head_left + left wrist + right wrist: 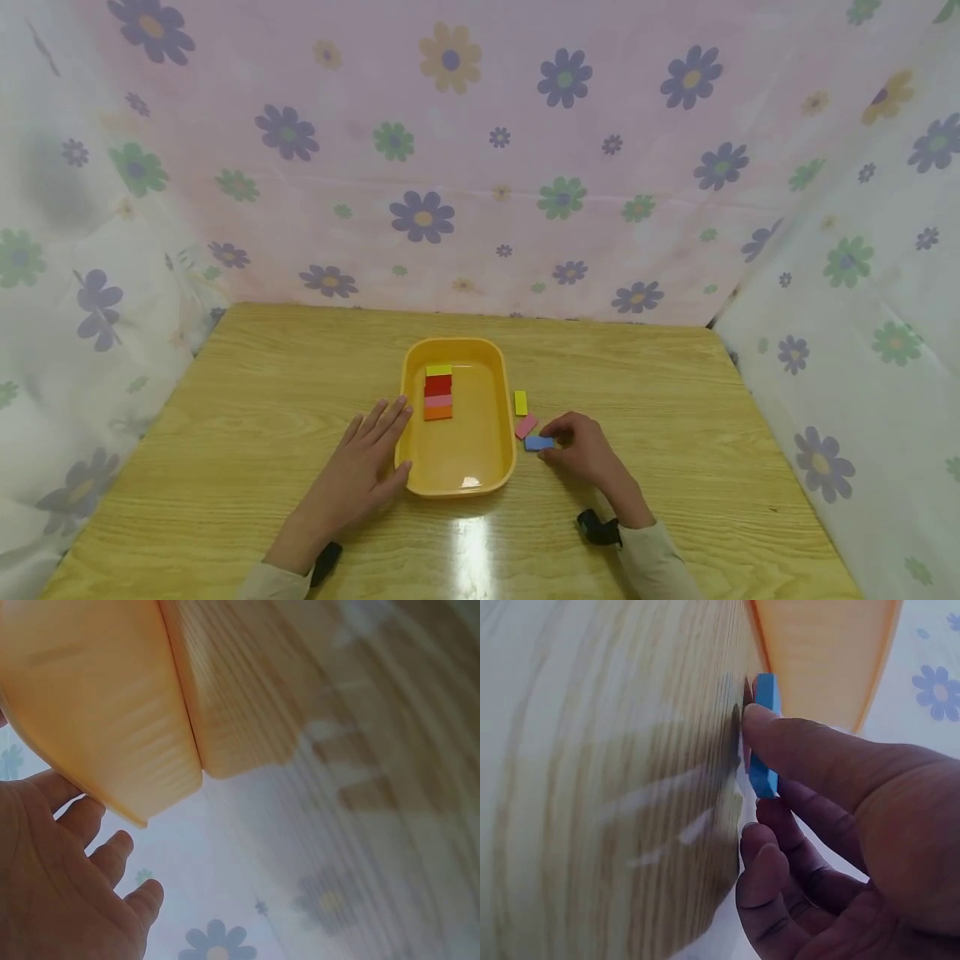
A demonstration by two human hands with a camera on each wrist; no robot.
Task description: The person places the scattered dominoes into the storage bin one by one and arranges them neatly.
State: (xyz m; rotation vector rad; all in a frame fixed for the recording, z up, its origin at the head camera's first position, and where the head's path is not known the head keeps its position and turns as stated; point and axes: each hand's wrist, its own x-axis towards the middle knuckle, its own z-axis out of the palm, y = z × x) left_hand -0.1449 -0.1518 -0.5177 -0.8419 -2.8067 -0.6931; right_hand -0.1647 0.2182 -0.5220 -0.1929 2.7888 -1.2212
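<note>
A yellow plastic tray sits in the middle of the table, with a row of flat rectangular blocks inside: yellow, red, pink and orange. My left hand touches the tray's left rim with its fingers spread. To the right of the tray, my right hand pinches a blue block between thumb and fingers. The blue block is close to the tabletop; whether it touches cannot be told. Just beyond it lie a pink block and a yellow block.
The wooden table ends against a flowered cloth at the back, with similar cloth on both sides. A black wrist strap shows at the right sleeve, another at the left.
</note>
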